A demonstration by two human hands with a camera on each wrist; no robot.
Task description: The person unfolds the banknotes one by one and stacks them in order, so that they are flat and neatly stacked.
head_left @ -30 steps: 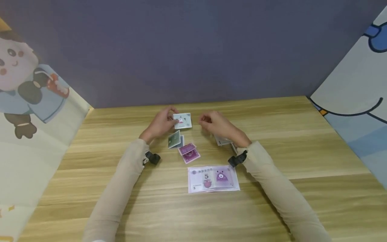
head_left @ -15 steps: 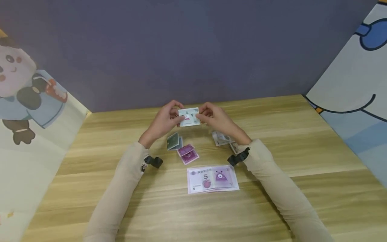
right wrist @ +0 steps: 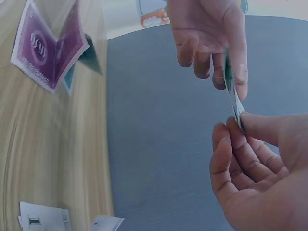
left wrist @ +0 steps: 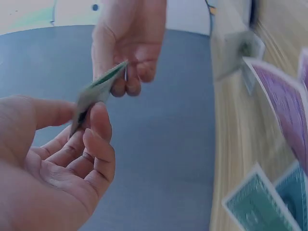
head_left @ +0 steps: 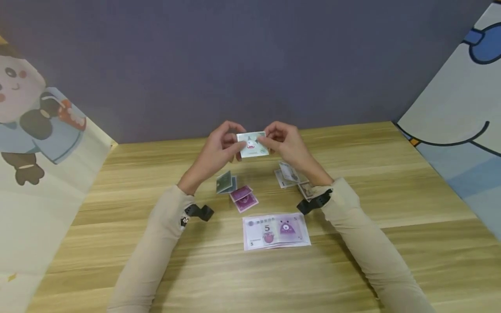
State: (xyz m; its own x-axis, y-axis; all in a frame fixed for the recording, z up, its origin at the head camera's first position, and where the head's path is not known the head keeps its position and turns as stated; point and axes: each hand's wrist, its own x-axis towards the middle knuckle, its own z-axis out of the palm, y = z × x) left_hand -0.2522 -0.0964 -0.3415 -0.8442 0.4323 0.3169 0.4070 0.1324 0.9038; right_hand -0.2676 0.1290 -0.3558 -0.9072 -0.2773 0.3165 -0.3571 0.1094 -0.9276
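A small folded play banknote, pale green with a little monster print, is raised above the far part of the table. My left hand pinches its left edge between thumb and fingers. On the opposite edge my right hand pinches it the same way. Seen edge-on in the left wrist view, the folded banknote has layers standing slightly apart. Below the hands lie a folded green note, a folded magenta note and, near my right wrist, a folded grey-white note.
Nearer the body, larger purple "5" play notes lie flat on the wooden table. A brownish note is partly hidden by the right wrist. A dark grey wall rises behind the table, with cartoon-printed panels at both sides.
My right hand has come over and taken the banknote's right edge. Both hands have then lifted the note up and slightly to the right. The notes on the table stay put.
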